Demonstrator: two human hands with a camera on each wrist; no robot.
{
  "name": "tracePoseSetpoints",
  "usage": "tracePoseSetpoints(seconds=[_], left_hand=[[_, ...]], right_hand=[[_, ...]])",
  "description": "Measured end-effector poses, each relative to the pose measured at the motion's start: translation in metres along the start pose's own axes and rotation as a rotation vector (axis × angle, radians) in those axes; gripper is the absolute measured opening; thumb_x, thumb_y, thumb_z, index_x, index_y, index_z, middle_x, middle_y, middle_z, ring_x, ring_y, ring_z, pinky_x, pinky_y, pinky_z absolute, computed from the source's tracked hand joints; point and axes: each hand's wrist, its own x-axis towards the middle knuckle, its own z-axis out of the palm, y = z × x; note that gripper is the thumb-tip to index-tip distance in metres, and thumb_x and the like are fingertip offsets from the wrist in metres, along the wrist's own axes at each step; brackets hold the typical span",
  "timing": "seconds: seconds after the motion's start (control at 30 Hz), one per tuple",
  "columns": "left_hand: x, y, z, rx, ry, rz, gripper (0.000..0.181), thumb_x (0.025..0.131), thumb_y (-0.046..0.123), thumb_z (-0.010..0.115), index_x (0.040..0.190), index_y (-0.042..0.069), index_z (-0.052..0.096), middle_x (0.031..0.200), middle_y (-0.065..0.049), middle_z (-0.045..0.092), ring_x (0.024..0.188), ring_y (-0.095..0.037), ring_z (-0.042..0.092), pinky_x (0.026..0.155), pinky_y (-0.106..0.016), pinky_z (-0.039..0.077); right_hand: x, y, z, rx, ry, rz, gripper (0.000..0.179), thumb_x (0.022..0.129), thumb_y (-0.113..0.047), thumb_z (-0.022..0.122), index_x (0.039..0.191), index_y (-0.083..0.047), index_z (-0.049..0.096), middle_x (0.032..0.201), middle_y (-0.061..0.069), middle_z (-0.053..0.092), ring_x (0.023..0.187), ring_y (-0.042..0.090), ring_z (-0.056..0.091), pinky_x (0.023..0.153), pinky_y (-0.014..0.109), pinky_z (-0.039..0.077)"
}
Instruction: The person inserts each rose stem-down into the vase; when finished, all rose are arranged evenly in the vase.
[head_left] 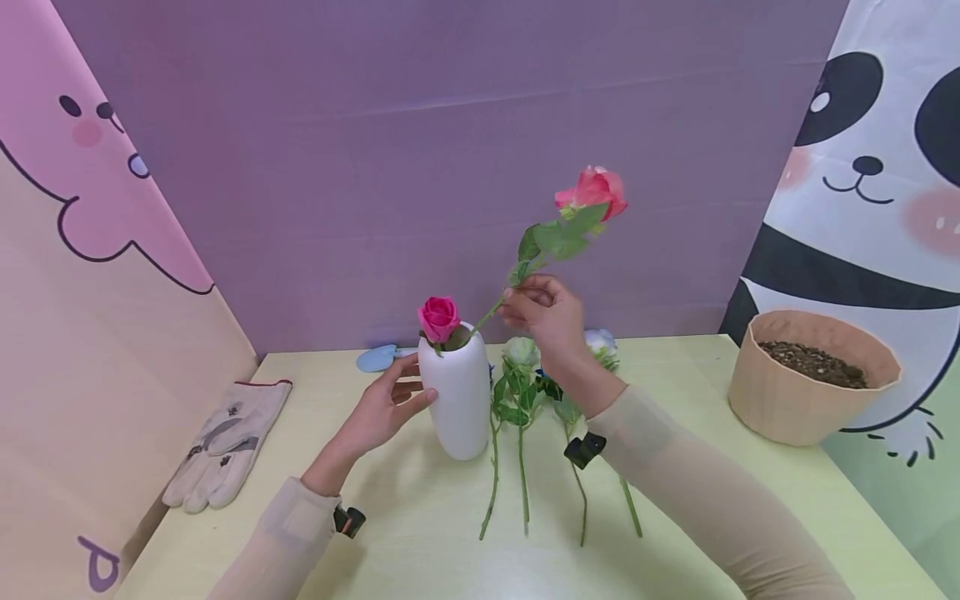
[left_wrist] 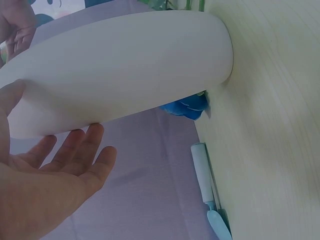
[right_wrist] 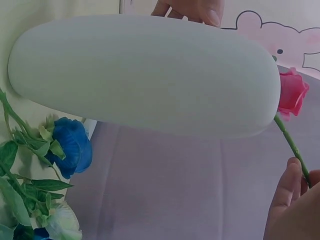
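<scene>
A white vase [head_left: 459, 408] stands upright on the table, a deep pink rose [head_left: 438, 318] in its mouth. My left hand [head_left: 382, 412] holds the vase's left side, thumb towards me and fingers round the far side; the left wrist view shows the fingertips against the vase. My right hand [head_left: 551, 321] pinches the stem of a coral pink rose [head_left: 596, 190] above and right of the vase. This rose leans to the right, its stem [right_wrist: 289, 139] reaching the vase mouth in the right wrist view. How deep the stem goes is hidden.
Several cut flowers lie right of the vase, among them a pale green-white bloom [head_left: 521, 352] and a blue flower [right_wrist: 72, 146]. A light blue trowel [head_left: 377, 358] lies behind the vase. Work gloves [head_left: 228, 446] lie left; a peach pot [head_left: 780, 400] of soil stands right.
</scene>
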Motion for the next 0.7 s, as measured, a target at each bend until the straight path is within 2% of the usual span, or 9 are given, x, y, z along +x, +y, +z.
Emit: tracePoseSetpoints(seconds=[0.13,0.33,0.47,0.7], left_hand=[[-0.001,0.000,0.000,-0.001,-0.003,-0.006,0.070,0.094,0.041,0.069,0.152,0.021,0.037,0.146,-0.013,0.052,0.132,-0.038,0.055,0.111,-0.052,0.046],[-0.001,0.001,0.000,-0.002,-0.002,-0.012,0.070,0.094,0.042,0.069,0.152,0.021,0.037,0.146,-0.012,0.052,0.132,-0.037,0.055,0.111,-0.053,0.046],[-0.001,0.002,0.000,-0.006,-0.004,-0.013,0.070,0.093,0.042,0.069,0.152,0.022,0.037,0.146,-0.012,0.052,0.132,-0.037,0.055,0.111,-0.053,0.046],[-0.001,0.001,0.000,-0.014,-0.002,-0.010,0.070,0.093,0.041,0.069,0.152,0.021,0.037,0.146,-0.013,0.052,0.132,-0.040,0.054,0.111,-0.054,0.045]], right_hand=[[0.000,0.002,0.004,-0.061,-0.010,0.018,0.018,0.094,-0.013,0.070,0.107,-0.013,0.058,0.089,-0.006,0.067,0.073,0.007,0.071,0.067,0.024,0.059],[-0.001,0.004,0.008,-0.115,-0.050,0.002,0.012,0.096,-0.016,0.068,0.104,-0.015,0.060,0.091,-0.006,0.067,0.075,0.007,0.072,0.061,0.024,0.056],[0.000,0.007,0.008,-0.147,-0.064,-0.003,0.010,0.097,-0.021,0.066,0.102,-0.013,0.062,0.093,-0.005,0.069,0.077,0.007,0.072,0.062,0.026,0.058],[0.002,0.011,0.011,-0.173,-0.068,0.005,0.020,0.096,-0.022,0.068,0.109,-0.006,0.065,0.093,-0.005,0.070,0.079,0.007,0.072,0.067,0.029,0.061]])
